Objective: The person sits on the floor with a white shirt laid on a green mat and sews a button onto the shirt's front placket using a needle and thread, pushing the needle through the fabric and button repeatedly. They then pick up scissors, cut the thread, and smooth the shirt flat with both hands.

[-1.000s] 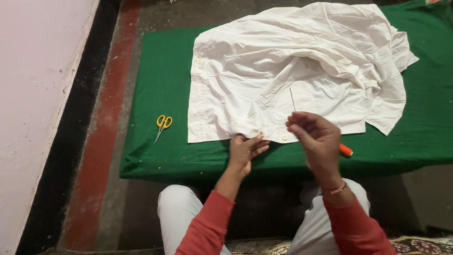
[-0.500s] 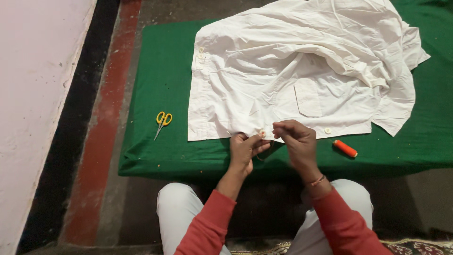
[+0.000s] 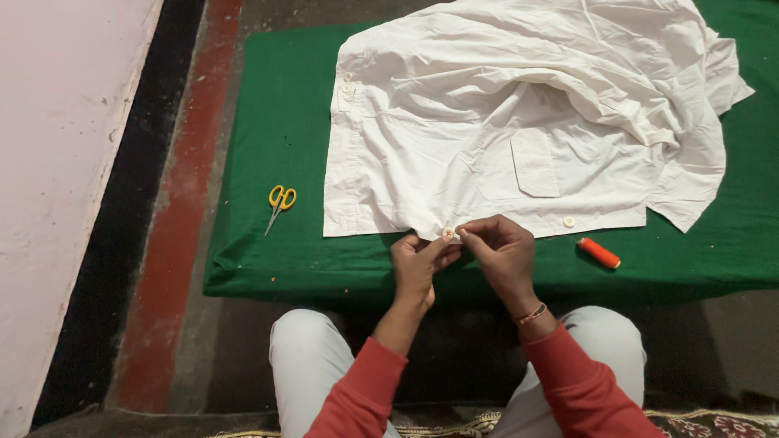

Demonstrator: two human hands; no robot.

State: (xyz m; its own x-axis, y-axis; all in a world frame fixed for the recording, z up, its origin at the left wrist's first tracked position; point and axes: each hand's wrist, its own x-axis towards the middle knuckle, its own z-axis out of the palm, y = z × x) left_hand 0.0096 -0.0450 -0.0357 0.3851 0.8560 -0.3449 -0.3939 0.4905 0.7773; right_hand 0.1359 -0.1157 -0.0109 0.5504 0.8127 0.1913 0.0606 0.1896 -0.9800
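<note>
**Both hands pinch a button at the shirt's near edge**

The left hand (image 3: 418, 268) and right hand (image 3: 501, 255) meet fingertip to fingertip, each grip closed on the same spot: a small pale button (image 3: 447, 234) held against the hem of the white shirt (image 3: 519, 122). The left thumb and forefinger pinch the cloth with the button from below, while the right fingers press in from the other side. Whether a needle sits in the right grip cannot be told.

Beyond the grips the shirt lies spread and crumpled, its chest pocket (image 3: 535, 162) just past the right hand. A second button (image 3: 569, 221) sits on the hem a little to the right. Further right, an orange spool (image 3: 599, 253) lies on the green surface (image 3: 276, 130), clear of the cloth. Well to the left of the hands lie yellow-handled scissors (image 3: 280, 204). Red sleeves and pale trousers show nearest the camera.
</note>
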